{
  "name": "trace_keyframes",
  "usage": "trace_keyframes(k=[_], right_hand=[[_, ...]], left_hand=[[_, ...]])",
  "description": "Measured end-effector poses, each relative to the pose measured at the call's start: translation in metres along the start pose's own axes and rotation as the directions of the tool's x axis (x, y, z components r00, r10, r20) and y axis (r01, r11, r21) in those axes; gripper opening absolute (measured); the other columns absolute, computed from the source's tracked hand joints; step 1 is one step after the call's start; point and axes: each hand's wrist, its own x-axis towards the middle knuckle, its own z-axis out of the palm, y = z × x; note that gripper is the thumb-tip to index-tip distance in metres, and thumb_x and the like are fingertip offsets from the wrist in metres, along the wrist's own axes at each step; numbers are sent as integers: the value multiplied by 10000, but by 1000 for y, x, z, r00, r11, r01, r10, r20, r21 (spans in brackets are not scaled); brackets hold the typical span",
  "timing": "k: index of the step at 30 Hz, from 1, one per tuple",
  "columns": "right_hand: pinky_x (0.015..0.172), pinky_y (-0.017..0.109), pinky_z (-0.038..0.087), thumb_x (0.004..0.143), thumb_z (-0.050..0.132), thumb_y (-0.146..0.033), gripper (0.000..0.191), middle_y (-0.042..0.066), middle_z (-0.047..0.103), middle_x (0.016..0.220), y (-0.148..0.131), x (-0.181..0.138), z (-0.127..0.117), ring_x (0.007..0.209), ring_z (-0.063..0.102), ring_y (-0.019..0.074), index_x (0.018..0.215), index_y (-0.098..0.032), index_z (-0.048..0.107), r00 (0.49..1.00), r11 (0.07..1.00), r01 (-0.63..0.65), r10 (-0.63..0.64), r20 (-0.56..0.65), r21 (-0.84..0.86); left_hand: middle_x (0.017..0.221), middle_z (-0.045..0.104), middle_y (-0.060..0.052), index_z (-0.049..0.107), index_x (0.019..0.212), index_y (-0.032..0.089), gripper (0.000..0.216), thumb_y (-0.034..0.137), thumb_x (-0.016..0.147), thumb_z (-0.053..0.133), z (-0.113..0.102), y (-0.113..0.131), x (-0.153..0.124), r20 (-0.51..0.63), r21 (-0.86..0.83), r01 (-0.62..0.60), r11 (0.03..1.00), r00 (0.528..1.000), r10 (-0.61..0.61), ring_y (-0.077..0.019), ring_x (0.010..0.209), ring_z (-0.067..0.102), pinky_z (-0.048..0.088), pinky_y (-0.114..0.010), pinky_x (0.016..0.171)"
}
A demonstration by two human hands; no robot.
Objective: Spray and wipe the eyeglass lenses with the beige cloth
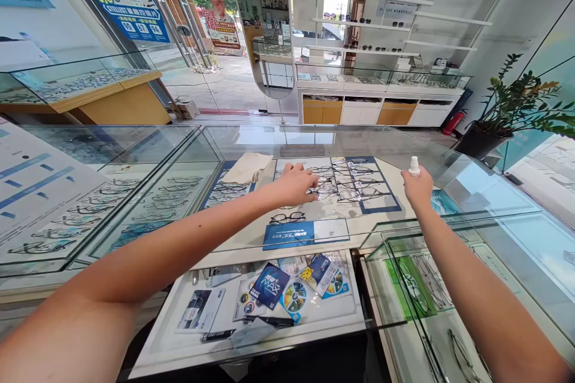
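Both my arms reach forward over a glass display counter [251, 137] full of eyeglasses. My left hand [294, 184] is curled, knuckles up, with its fingertips on a pair of glasses [324, 192] among the rows of frames laid out there. My right hand [417, 187] is closed around a small white spray bottle [414, 166], held upright, its nozzle sticking up above my fist. A beige cloth [247, 167] lies just left of my left hand. A dark-framed pair of glasses [287, 217] rests below my left wrist.
A blue and white card [305, 233] lies near the glasses. Below, a lower shelf holds leaflets and lens packets [287, 290]. More glass cases stand at left [90, 191] and right [449, 287]. A potted plant [516, 108], a tall mirror [269, 24] and wall shelves [372, 18] stand behind.
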Motion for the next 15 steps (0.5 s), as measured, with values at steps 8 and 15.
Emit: trace_keyframes(k=[8, 15], right_hand=[[671, 343, 336, 790, 664, -394, 217, -31, 570, 652, -1, 1, 1, 681, 482, 202, 724, -271, 497, 1000, 1000, 13, -13, -17, -17], [661, 342, 327, 804, 653, -391, 228, -34, 552, 641, -3, -2, -1, 664, 464, 196, 721, -275, 474, 999, 998, 50, -51, -21, -31]], left_hand=[[1351, 656, -144, 624, 978, 219, 241, 454, 960, 672, -24, 41, -41, -222, -91, -72, 993, 974, 51, -378, 1294, 499, 331, -522, 1112], [797, 661, -25, 514, 803, 251, 259, 391, 1020, 538, 85, 127, -106, -73, -753, -304, 584, 920, 384, -197, 783, 594, 471, -351, 769]])
